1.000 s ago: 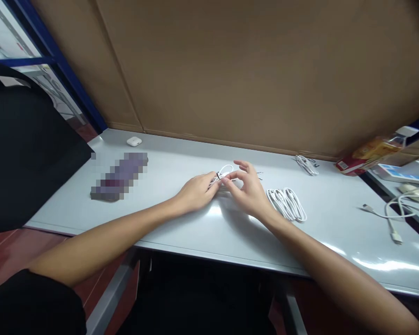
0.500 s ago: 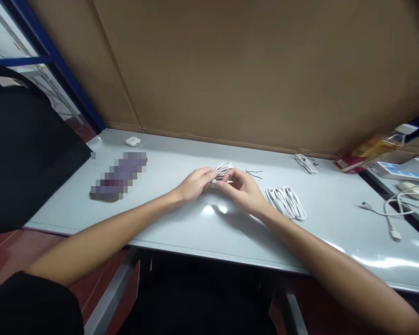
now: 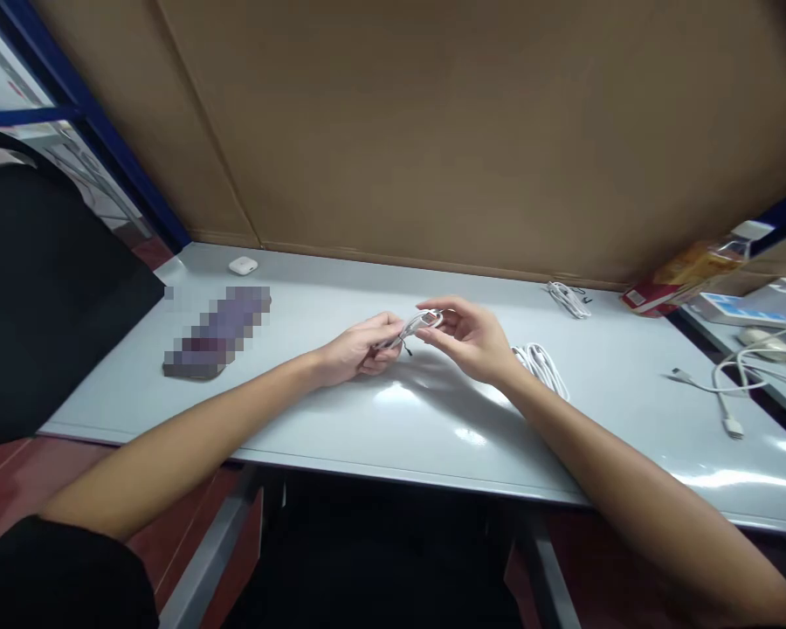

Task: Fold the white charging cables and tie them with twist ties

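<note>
Cardboard backing behind grey tabletop [image 3: 341,411]; left hand [image 3: 350,349] and right hand [image 3: 475,339] meet above its centre, fingers of both pinching a small coiled white cable [image 3: 417,325] lifted just clear of the surface; step judged: binding the coil; next move calls for a steady pinch; finished cable bundle [image 3: 542,365] lies just beside right wrist; another coil [image 3: 568,299] near back edge.

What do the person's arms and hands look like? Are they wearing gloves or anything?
No gloves. Both hands, the left hand and the right hand, are bare, with no rings, watch or bracelets that I can see. The forearms are bare too. A black sleeve covers the upper left arm. The right arm shows no sleeve in the picture.
</note>
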### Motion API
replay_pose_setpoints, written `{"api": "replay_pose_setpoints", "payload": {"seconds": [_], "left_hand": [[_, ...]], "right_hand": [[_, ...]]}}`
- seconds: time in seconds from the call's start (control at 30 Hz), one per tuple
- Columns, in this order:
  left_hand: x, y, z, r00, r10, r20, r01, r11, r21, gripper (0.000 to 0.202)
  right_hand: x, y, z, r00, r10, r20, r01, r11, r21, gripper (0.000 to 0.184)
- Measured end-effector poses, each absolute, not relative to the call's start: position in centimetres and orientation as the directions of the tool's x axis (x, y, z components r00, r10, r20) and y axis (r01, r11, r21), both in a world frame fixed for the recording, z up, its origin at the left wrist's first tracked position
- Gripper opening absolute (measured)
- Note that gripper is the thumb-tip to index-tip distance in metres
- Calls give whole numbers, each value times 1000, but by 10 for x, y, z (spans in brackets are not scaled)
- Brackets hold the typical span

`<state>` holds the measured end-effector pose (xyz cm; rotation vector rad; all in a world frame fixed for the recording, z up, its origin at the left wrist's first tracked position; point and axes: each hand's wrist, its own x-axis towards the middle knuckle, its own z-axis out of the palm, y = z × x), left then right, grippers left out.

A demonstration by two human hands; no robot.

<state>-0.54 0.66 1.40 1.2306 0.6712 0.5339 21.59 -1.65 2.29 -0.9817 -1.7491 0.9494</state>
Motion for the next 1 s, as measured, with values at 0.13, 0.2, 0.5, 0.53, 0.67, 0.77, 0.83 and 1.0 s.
{"api": "replay_pose_setpoints", "payload": {"seconds": [0.13, 0.2, 0.5, 0.53, 0.67, 0.77, 0.83, 1.0], "left_hand": [[-3, 5, 11, 647, 757, -94, -7, 129, 992, 27], [-1, 6, 8, 628, 777, -35, 9, 38, 999, 31], [-1, 9, 4, 600, 800, 13, 48, -52, 997, 47], [-1, 9, 4, 596, 803, 16, 62, -66, 996, 47], [-3, 11, 4, 615, 788, 24, 123, -126, 984, 47], [-3, 13, 2, 646, 763, 11, 151, -142, 978, 45], [-2, 14, 1, 653, 757, 28, 141, -158, 977, 45], [3, 14, -2, 593, 801, 83, 68, -153, 986, 45]], "right_hand": [[214, -16, 23, -209, 930, 304, 168, 340, -925, 42], [213, -16, 22, -178, 936, 304, 149, 331, -932, 42], [212, -15, 21, -106, 952, 286, 110, 297, -948, 41], [211, -16, 22, -105, 954, 280, 118, 292, -949, 41], [212, -15, 21, -119, 954, 275, 116, 288, -951, 43], [211, -14, 19, -129, 958, 256, 80, 268, -960, 46], [208, -16, 19, -112, 964, 241, 44, 248, -968, 48], [199, -23, 20, -220, 969, 109, 55, 124, -991, 40]]}}
